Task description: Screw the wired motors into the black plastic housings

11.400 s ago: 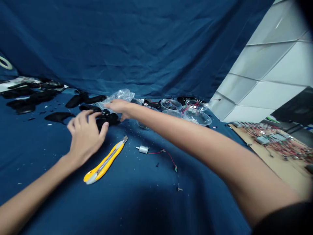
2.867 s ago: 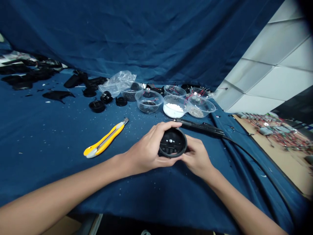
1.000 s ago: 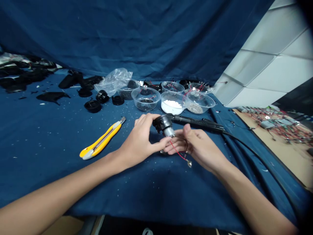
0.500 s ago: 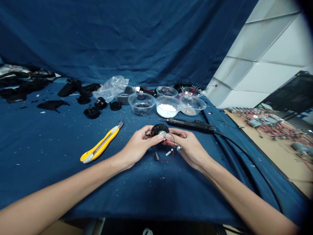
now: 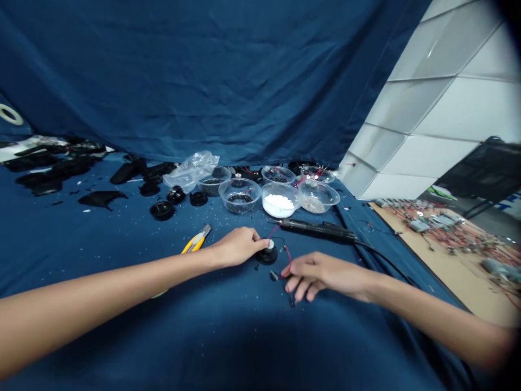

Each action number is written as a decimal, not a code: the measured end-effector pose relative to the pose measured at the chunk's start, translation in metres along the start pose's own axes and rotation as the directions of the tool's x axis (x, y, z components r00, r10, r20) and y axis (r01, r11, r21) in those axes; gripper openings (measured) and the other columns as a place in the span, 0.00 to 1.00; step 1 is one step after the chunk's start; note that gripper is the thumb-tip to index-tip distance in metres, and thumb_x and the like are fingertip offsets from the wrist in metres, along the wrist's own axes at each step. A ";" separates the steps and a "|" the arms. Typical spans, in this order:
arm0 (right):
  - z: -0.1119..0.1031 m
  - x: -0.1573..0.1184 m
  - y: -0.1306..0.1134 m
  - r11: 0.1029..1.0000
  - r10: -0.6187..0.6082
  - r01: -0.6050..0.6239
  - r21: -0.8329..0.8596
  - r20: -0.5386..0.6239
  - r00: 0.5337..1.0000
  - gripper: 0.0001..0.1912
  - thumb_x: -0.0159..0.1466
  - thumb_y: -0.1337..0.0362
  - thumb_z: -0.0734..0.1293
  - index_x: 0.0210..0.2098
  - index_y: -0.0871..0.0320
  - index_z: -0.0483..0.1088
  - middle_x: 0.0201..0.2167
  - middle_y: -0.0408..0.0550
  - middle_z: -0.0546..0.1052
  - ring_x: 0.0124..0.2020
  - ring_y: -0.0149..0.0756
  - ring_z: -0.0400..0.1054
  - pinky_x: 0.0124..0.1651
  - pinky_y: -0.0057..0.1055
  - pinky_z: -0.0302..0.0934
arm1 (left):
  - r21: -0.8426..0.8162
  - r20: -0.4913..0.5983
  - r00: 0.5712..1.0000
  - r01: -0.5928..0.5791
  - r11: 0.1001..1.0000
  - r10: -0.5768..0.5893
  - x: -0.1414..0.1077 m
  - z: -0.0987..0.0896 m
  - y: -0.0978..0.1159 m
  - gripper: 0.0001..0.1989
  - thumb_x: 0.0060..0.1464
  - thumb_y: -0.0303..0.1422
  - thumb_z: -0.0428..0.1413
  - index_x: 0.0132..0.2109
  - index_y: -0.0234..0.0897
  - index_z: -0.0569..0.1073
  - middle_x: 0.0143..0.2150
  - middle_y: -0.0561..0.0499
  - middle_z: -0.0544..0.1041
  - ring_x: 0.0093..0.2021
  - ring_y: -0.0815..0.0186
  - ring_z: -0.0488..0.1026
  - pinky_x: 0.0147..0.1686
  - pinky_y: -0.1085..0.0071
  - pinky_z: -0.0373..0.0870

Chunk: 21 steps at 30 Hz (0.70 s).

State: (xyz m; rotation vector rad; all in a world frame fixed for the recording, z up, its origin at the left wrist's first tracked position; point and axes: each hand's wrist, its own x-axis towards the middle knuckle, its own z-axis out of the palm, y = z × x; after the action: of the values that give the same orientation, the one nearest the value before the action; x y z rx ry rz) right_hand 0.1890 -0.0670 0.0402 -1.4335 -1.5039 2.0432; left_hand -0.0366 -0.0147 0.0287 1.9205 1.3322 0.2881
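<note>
My left hand [image 5: 238,246] reaches in from the left, its fingertips against a round black plastic housing [image 5: 266,254] that lies on the blue cloth. A small silver motor end shows on top of that housing. Thin red and black wires [image 5: 287,259] loop from it toward my right hand [image 5: 319,277], which lies just beyond with its fingers apart and holding nothing I can see. A tiny wire-end connector [image 5: 273,276] rests next to those fingers. Behind both hands lies a black soldering iron [image 5: 317,231].
A yellow utility knife [image 5: 197,241] lies partly under my left forearm. Several clear plastic bowls [image 5: 279,200] hold white and dark granules. Black round parts, a plastic bag [image 5: 191,171] and black scraps lie behind. Wired boards sit on cardboard [image 5: 439,239] at right.
The housing has gone from both raised hands down onto the cloth. My right hand has let go and moved right, and my left forearm now covers part of the knife.
</note>
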 end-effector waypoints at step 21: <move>-0.082 0.038 0.010 0.758 0.497 -0.116 0.642 -0.452 0.741 0.33 0.57 0.42 0.68 0.40 0.72 0.72 0.25 0.58 0.77 0.21 0.35 0.73 0.20 0.23 0.68 | 0.604 0.230 0.971 -0.201 0.771 0.072 0.147 -0.097 -0.028 0.08 0.43 0.31 0.63 0.29 0.29 0.77 0.24 0.49 0.74 0.27 0.66 0.69 0.32 0.69 0.63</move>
State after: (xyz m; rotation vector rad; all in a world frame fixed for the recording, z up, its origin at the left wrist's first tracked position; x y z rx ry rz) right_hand 0.2386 0.0029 0.0111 -1.8852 -0.3251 1.6959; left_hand -0.0484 0.1631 0.0411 2.5269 1.2462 -0.3217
